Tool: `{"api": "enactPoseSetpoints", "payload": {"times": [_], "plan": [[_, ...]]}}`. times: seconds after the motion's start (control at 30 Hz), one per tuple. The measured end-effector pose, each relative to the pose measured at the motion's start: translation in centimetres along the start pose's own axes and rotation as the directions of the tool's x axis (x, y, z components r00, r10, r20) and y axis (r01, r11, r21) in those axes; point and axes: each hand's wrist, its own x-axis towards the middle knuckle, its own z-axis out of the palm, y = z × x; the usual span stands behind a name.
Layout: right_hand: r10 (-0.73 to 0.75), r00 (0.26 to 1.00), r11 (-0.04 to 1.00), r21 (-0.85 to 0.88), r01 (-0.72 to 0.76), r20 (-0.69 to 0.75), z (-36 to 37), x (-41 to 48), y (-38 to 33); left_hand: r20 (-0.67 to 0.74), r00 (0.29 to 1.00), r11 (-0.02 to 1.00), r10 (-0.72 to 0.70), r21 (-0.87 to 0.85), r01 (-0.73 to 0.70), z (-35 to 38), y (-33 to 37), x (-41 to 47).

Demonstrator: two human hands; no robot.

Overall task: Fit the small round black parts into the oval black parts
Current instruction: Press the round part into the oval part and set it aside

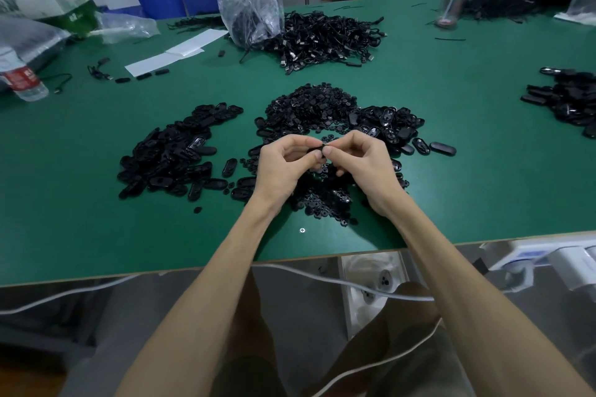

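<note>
My left hand (283, 164) and my right hand (364, 164) meet fingertip to fingertip above the green table (96, 235). Between them they pinch a black oval part (317, 149), mostly hidden by the fingers. Whether a small round part is also pinched there I cannot tell. A heap of small round black parts (314, 106) lies just beyond my hands, and more round parts (325, 200) lie under my wrists. Oval black parts are piled to the left (174, 155) and to the right (390, 126).
A tangle of black cables (325, 39) and a clear plastic bag (250, 10) sit at the back. Another pile of black parts (567, 100) lies at the far right. A water bottle (22, 80) lies at the left, white paper (174, 53) behind. The table's front edge (193, 269) is near.
</note>
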Motion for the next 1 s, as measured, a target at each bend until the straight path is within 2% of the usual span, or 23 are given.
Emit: {"api": "enactPoseSetpoints", "payload": {"times": [0.17,0.27,0.37,0.47,0.57,0.67,0.73,0.87,0.93,1.0], "plan": [[0.032,0.998,0.998,-0.048,-0.035,-0.06,0.3,0.0,0.0,-0.062,0.996,0.993,0.07,0.104,-0.064,0.3,0.0,0.1],[0.108,0.974,0.986,0.149,-0.078,-0.201,0.1,0.3,-0.2,-0.128,0.983,0.963,0.132,0.254,-0.096,0.4,0.3,0.1],[0.263,0.911,0.901,0.419,-0.114,-0.317,-0.6,0.6,-0.4,-0.132,0.974,0.908,0.184,0.402,-0.117,0.0,0.6,0.4],[0.348,0.868,0.813,0.574,-0.092,-0.354,-0.9,0.9,-0.5,-0.123,0.977,0.802,0.173,0.593,-0.068,-1.6,1.1,1.1],[0.415,0.824,0.702,0.712,-0.02,-0.386,-0.9,1.2,-0.8,-0.222,0.965,0.681,0.138,0.729,0.07,-4.9,1.5,2.1],[0.504,0.75,0.579,0.812,0.076,-0.429,-1.3,1.7,-1.3,-0.305,0.947,0.393,0.098,0.887,0.245,-8.6,1.2,2.6],[0.544,0.712,0.529,0.84,0.119,-0.444,-1.6,2.1,-1.6,-0.361,0.932,0.227,0.026,0.91,0.347,-10.3,0.9,2.6],[0.533,0.717,0.533,0.836,0.127,-0.449,-1.5,2.5,-1.9,-0.38,0.922,0.082,-0.077,0.919,0.386,-11.5,0.0,2.2],[0.503,0.737,0.567,0.816,0.114,-0.452,-1.4,2.3,-1.9,-0.359,0.932,0.054,-0.055,0.931,0.362,-11.7,-0.4,2.2],[0.476,0.751,0.617,0.782,0.086,-0.457,-1.3,2.3,-1.9,-0.345,0.938,0.069,-0.023,0.936,0.346,-11.9,-0.5,2.3]]}}
